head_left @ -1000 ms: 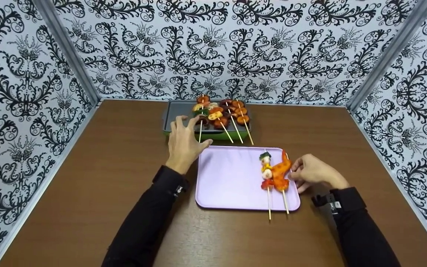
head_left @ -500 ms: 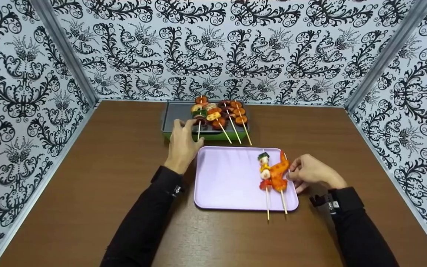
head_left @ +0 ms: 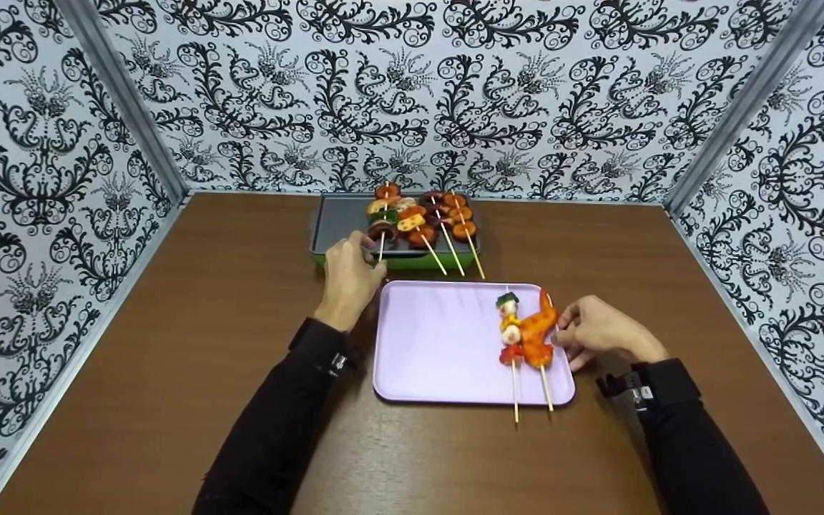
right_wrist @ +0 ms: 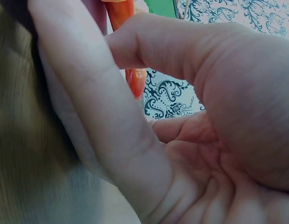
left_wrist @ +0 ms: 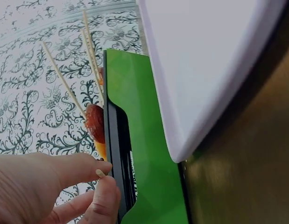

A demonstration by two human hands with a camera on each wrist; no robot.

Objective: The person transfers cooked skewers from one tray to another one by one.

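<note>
My left hand (head_left: 349, 280) pinches the stick of the leftmost food skewer (head_left: 383, 214) between thumb and forefinger. In the left wrist view the stick's end (left_wrist: 101, 173) pokes out between those fingertips. This skewer's food lies on a grey-topped green grill (head_left: 340, 220). My right hand (head_left: 606, 330) grips the right rim of a lilac tray (head_left: 433, 343), thumb above, other fingers low at the edge. On the tray's right side lie a mixed vegetable skewer (head_left: 511, 335) and an orange chicken-wing skewer (head_left: 539, 332), their sticks overhanging the front rim.
Several more skewers (head_left: 463, 214) lie on the grill's right half, sticks jutting over its front edge. The tray sits just in front of the grill on a brown wooden table (head_left: 240, 300). Patterned wall panels (head_left: 398, 93) enclose the back and sides.
The fingers of my left hand, spread apart around the leftmost stick a second ago, have come together on it. My right hand stays at the tray's rim.
</note>
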